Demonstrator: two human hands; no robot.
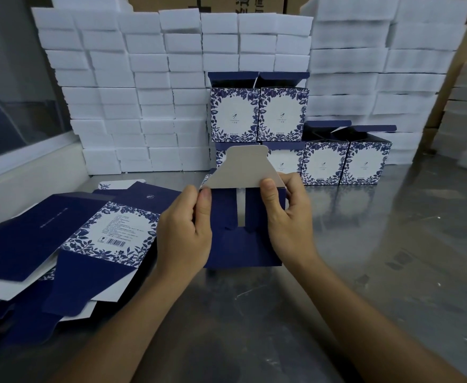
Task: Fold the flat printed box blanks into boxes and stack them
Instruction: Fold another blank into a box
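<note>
gripping a half-folded navy box [243,244] at its upper corners, the left hand [184,230] and right hand [287,214] curl thumb and fingers round its edges, the grey flap [240,167] standing up. it hangs just above the steel table [364,272]. flat blanks [69,244] lie left; finished boxes [282,114] are stacked behind, against white foam blocks [144,92].

Single head-worn view, wide-angle, no second view for overlap. It looks forward and down from the person's own position across the steel table [378,272]. Both forearms enter from the bottom edge; the hands sit near, at frame centre. Beyond them the view faces the foam block wall [144,92], farther off. Edges bow with lens distortion.
</note>
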